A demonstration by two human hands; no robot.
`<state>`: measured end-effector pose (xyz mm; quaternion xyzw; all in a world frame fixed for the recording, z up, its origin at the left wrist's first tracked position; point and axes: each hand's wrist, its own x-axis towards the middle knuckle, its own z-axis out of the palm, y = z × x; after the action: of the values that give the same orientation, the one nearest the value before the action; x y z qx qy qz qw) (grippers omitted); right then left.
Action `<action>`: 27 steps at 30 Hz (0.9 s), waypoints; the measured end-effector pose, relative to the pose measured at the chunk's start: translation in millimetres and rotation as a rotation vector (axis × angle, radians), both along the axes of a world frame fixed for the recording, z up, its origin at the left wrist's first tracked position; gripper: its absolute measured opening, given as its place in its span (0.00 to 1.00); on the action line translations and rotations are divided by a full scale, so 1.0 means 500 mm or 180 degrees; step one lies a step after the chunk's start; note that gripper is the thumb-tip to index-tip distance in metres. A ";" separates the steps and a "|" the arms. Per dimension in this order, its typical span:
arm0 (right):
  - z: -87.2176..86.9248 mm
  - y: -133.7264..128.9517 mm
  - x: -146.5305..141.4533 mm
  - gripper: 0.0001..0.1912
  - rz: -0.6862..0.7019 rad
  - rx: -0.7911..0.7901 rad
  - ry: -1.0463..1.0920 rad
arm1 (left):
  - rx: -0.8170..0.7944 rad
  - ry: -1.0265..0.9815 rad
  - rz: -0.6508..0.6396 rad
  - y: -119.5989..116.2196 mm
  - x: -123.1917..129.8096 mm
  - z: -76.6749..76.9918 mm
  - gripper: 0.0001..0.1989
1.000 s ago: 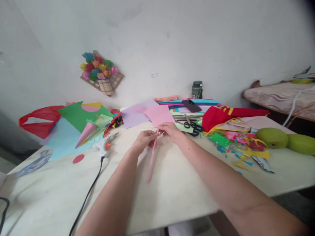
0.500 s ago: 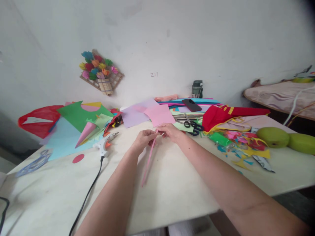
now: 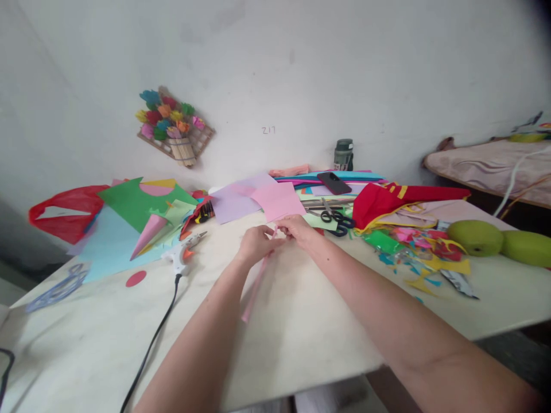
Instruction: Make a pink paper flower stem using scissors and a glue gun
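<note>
The left hand (image 3: 257, 245) is now loosening, its fingers spreading around the pink strip (image 3: 256, 287); whether they are pinching it cannot be told. The strip's lower end is swinging left, hanging between the forearms. The right hand (image 3: 293, 228) is gripping its upper end, so seemingly carrying the hold. Left of the hands a glue gun (image 3: 178, 259) is lying on the worktop (image 3: 301, 344); just beyond, a pink sheet (image 3: 279, 201) is crowding them; rightward, scissors (image 3: 337, 217) are resting nearby.
</note>
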<state>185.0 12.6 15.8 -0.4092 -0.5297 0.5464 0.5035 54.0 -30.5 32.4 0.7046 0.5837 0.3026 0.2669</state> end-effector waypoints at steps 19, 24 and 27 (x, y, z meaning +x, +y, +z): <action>0.004 0.005 0.011 0.14 0.0952 -0.0655 0.0754 | -0.0471 -0.1977 -0.0786 0.008 -0.017 -0.011 0.17; 0.010 -0.006 0.010 0.13 0.0877 -0.0304 0.0627 | -0.0580 -0.2048 -0.0939 0.007 -0.011 -0.016 0.18; 0.007 -0.007 0.008 0.11 0.0683 -0.0091 0.0516 | -0.0603 -0.2035 -0.0987 0.005 -0.007 -0.017 0.18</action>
<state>189.2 9.3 19.4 -0.3119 -0.5201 0.6359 0.4774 50.6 -28.2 24.0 0.6266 0.3825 0.4082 0.5426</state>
